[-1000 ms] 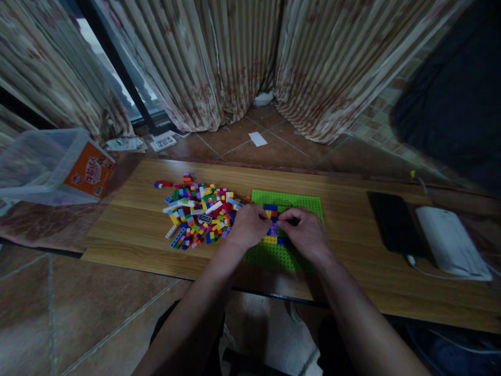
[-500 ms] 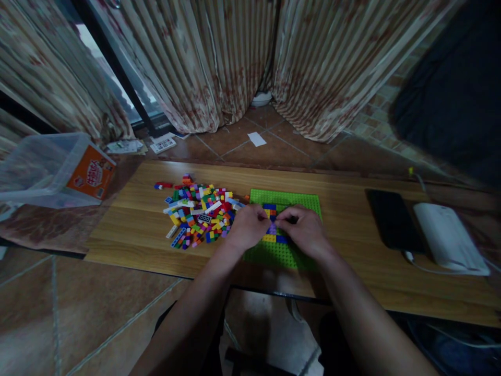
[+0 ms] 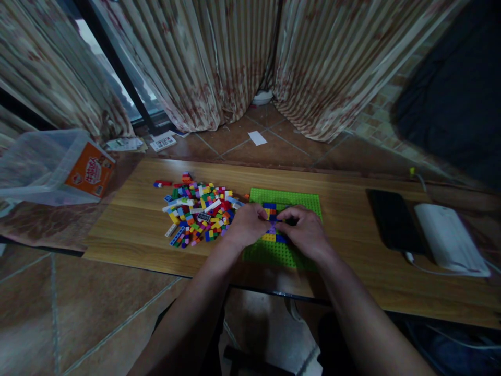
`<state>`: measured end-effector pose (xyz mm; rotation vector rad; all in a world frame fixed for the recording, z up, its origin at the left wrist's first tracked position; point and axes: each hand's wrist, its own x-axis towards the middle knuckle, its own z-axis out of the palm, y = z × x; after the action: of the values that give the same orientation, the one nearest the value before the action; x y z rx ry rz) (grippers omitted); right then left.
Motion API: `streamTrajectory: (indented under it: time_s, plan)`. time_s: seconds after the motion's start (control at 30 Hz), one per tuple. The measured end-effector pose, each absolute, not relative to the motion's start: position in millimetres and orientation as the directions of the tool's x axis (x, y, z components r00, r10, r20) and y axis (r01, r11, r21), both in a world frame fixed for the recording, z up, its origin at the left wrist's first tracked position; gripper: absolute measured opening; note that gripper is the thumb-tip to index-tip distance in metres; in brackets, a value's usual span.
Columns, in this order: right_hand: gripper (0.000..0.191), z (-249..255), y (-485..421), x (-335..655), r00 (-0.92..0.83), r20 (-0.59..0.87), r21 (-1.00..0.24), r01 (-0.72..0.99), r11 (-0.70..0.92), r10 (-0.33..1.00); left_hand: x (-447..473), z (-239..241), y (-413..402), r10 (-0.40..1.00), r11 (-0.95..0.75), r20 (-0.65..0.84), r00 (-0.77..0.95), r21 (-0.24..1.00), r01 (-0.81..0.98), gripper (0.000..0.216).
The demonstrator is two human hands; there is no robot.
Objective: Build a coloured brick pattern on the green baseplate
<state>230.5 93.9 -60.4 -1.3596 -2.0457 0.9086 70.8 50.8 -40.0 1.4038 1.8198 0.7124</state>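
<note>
Striped curtains [image 3: 219,57] fill the back of the view, their tops cut off by the upper edge. A dark shape [image 3: 457,94] at the right is too dim to identify and runs out of the picture. The wooden desk [image 3: 352,183] spans the middle, and its right end goes past the edge of the view. Off its left end stands a clear plastic box [image 3: 35,162], partly cut off, with an orange carton [image 3: 89,169] leaning in it.

On the right part of the desk lie a flat black slab [image 3: 391,219] and, just beside it, a white device [image 3: 446,237], blurred, with a cable under it. Near the middle lies a green studded plate [image 3: 297,199], its near half largely covered by the hands. A loose pile of coloured bricks [image 3: 198,211] sits just left of the plate.

A small build of blue, yellow and purple bricks [image 3: 270,209] stands on the plate, showing only between the hands. The left hand [image 3: 246,225] and right hand [image 3: 307,232] meet over it, fingers curled down, the tips touching the build. Each grip is hidden by the knuckles, so I cannot tell whether either pinches a brick or only presses on the build.
</note>
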Motion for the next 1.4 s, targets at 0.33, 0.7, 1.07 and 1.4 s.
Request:
streamTrajectory:
  time_s: [0.33,0.7,1.07,1.4]
  plan:
    - [0.012,-59.9,94.8,227.2,-0.345,0.027,-0.759,0.604,0.244,0.938,75.4,-37.3,50.5,0.956,0.293,-0.238,-0.172,0.768,0.569,0.008]
    - [0.017,-55.4,96.2,237.9,-0.298,0.011,-0.907,0.399,0.135,0.955,67.4,-37.9,43.1,0.982,0.190,-0.173,-0.079,0.871,0.453,0.008]
    - [0.017,-45.7,102.8,242.0,0.000,0.151,-0.938,0.317,0.143,0.988,13.9,-15.6,38.3,0.890,-0.003,-0.028,-0.455,0.998,-0.068,0.018]
    - [0.019,-53.1,75.6,207.6,-0.308,0.313,-0.797,0.430,0.425,0.899,-6.1,-12.1,30.6,0.729,-0.118,-0.076,-0.681,0.965,-0.235,0.020]
